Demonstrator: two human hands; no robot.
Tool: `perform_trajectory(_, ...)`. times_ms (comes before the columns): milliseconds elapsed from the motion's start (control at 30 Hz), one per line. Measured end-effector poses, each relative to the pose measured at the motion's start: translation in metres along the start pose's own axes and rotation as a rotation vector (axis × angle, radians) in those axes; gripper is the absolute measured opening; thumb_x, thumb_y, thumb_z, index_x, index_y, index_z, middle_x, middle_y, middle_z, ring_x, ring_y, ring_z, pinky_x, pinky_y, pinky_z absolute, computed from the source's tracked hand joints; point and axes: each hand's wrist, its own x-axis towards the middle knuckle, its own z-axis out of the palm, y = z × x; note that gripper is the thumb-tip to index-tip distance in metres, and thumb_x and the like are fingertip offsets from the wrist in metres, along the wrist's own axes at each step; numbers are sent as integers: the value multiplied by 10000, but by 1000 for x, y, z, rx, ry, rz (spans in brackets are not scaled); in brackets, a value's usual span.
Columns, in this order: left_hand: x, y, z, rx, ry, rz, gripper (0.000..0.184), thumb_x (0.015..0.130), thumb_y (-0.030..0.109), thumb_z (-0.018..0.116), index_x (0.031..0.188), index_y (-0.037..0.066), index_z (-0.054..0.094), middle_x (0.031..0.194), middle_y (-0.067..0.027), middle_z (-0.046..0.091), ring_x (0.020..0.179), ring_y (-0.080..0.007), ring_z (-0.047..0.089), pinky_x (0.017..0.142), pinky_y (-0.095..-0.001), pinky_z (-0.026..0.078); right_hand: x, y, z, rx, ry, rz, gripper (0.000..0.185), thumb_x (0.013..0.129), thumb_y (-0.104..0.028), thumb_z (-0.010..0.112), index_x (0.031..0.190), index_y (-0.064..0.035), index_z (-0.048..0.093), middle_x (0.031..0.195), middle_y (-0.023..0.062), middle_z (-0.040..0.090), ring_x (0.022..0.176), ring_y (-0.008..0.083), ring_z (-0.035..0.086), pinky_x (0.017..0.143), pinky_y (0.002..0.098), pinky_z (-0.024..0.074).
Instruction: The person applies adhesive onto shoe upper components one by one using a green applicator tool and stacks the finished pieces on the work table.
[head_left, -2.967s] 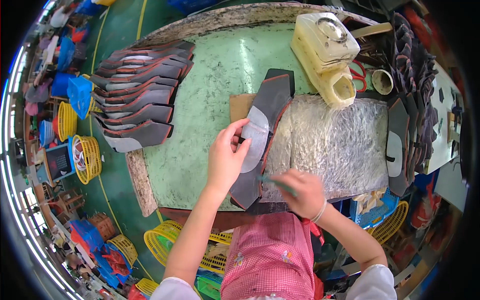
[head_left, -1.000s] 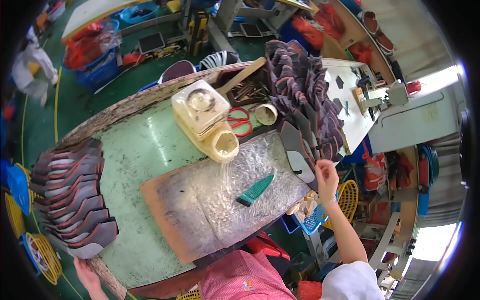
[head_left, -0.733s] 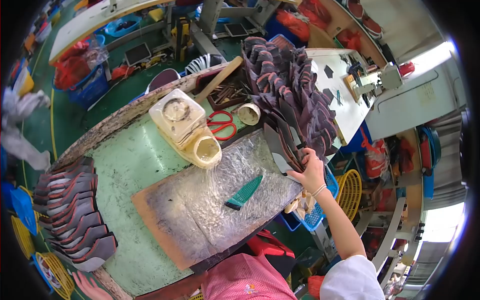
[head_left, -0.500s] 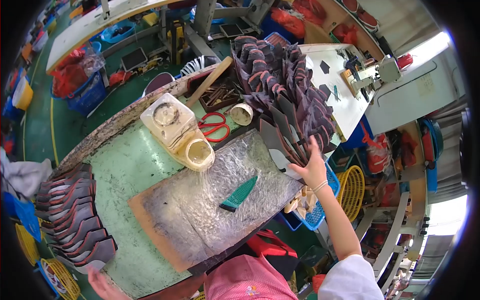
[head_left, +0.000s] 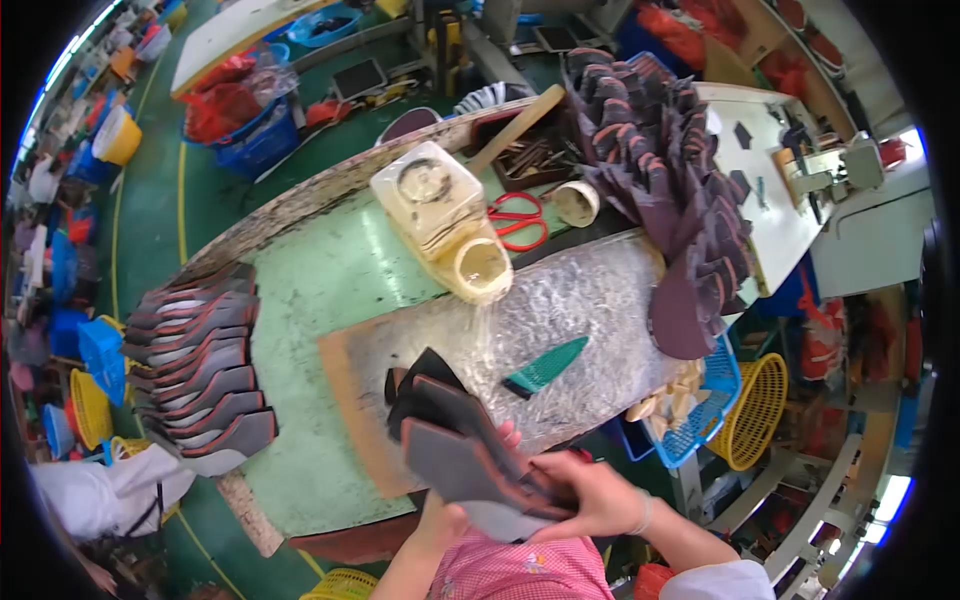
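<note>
In front of the pink checked apron, a small stack of dark grey shoe-upper pieces (head_left: 455,460) with orange-red edges is held between both hands. My right hand (head_left: 595,497), a band at its wrist, grips the stack's right end. My left hand (head_left: 440,525) is closed on the lower left side, its thumb along the edge; most of its fingers are hidden behind the pieces. A green textured piece (head_left: 547,366) with a dark end lies on the glue-smeared board (head_left: 600,300) beyond the hands. A bigger pile of dark pieces (head_left: 690,210) stands at the table's right.
A fanned row of similar pieces (head_left: 205,370) lies along the table's left end. A yellowed glue container (head_left: 430,200), red-handled scissors (head_left: 518,220) and a small cup (head_left: 576,203) stand at the back. A blue basket (head_left: 700,420) and yellow basket (head_left: 755,410) are at the right.
My right hand has taken a stack of pieces from the right-hand pile and brought it in front of me. My left hand has come from the left row to the stack. The view has shifted.
</note>
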Motion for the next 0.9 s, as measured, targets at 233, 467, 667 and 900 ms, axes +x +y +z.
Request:
perform_trajectory(233,-8,105,-17,524,614,117,461,835,64,627,1274,1,501,1167,-118,616,999,-220,635,923,-350,495,13,62,147,351,-330,195,560,903,-450,621,1246,-32,473,989,216,672,964,325,678,827,375,528)
perform_trajectory(467,103,141,-71,1503,313,506,406,875,148,667,1225,-21,551,1166,-101,572,990,-164,571,823,-269,471,57,72,60,-105,270,-40,150,886,-116,576,1001,-73,662,925,134,687,806,313,677,704,400,539)
perform_trajectory(667,47,158,-75,1033,504,33,463,898,176,653,1321,46,516,1127,-81,512,932,-132,548,739,-255,470,81,82,-62,-891,594,-108,363,691,-33,687,1035,-109,598,1061,82,577,1079,330,500,912,434,407)
perform_trajectory(900,33,136,-69,1151,505,89,629,791,110,756,1354,39,485,1081,-84,517,988,-171,556,773,-306,518,67,88,-81,-203,225,123,266,743,-12,732,940,-70,563,874,40,575,790,178,597,671,317,499)
